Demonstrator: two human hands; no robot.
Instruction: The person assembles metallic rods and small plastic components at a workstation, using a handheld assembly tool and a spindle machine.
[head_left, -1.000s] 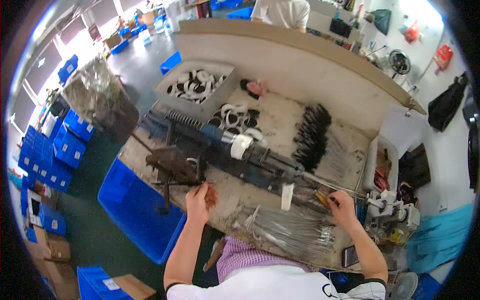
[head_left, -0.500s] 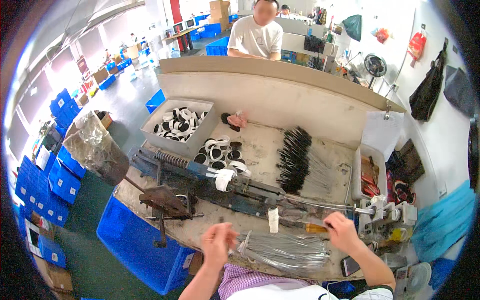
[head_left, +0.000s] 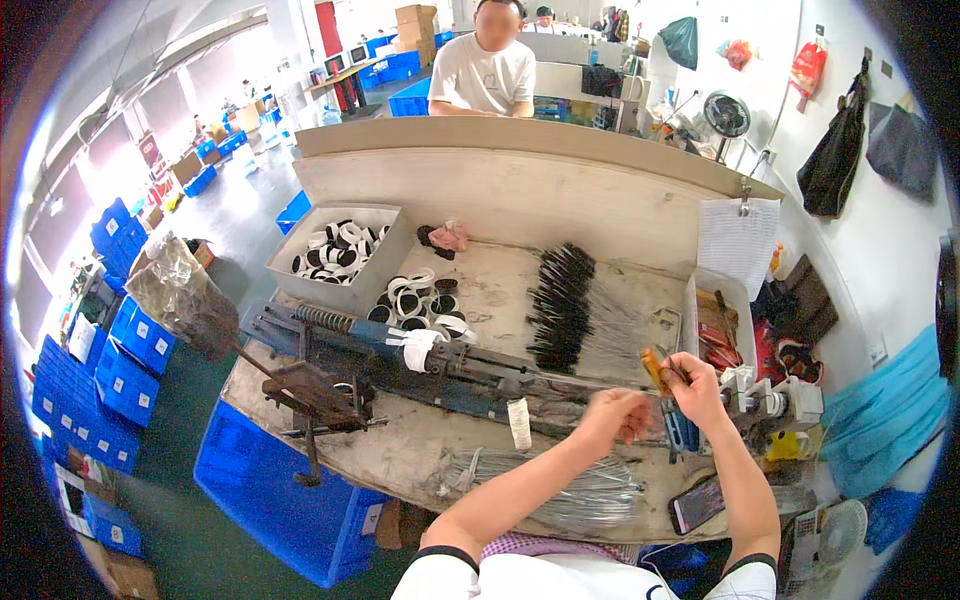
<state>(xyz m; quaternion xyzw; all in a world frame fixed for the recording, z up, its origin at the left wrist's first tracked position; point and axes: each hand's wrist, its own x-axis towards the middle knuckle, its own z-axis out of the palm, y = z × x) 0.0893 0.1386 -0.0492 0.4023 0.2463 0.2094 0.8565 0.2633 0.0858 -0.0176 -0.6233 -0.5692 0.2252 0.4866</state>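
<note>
My right hand point(head_left: 697, 388) is closed around a tool with an orange-yellow handle point(head_left: 653, 369), raised over the right end of the bench machine. Its working end is hidden, so I cannot name its kind. My left hand point(head_left: 614, 418) is just left of it, apart from the tool, fingers curled and smeared by motion; whether they hold anything is unclear. A blue-handled piece point(head_left: 682, 430) shows right below my right hand. Beneath my left forearm lies a bundle of thin clear strands point(head_left: 590, 495). The long metal machine point(head_left: 470, 385) carries a white band point(head_left: 419, 351).
A grey bin point(head_left: 345, 280) holds white-and-black rings, with more rings point(head_left: 415, 300) beside it. Black-tipped rods point(head_left: 562, 308) lie mid-bench. A tool tray point(head_left: 722, 285) and a phone point(head_left: 697, 504) are on the right. Behind the back board point(head_left: 540, 185) a person point(head_left: 484, 72) faces the bench.
My right hand has lifted the orange-handled tool off the bench. My left hand has swung right, from the bench's left front to beside it. The whole view has shifted slightly.
</note>
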